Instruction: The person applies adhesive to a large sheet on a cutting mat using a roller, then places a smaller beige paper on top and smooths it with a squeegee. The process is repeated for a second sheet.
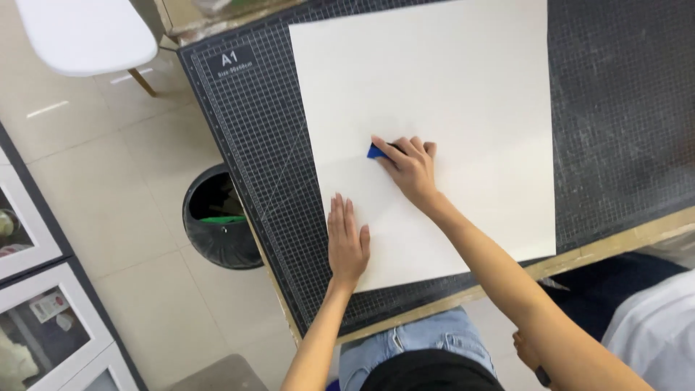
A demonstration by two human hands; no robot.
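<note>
blue tool (376,151) mostly hidden under right hand (411,168); white sheet (434,87) cut off at top

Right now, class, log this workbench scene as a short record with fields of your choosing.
surface: dark gridded cutting mat on a wooden table
sheet: large white sheet lying flat on the mat
left hand: palm down, pressing the sheet's near edge
right hand: gripping a small blue tool against the sheet
floor: black bin, white chair

Craft or framing workshop, cutting bench.

Bench surface is covered by a large dark gridded cutting mat (246,130) carrying a big white sheet (463,80); framed pictures (43,318) lean on the tiled floor (130,217) beside a black waste bin (217,224).
</note>
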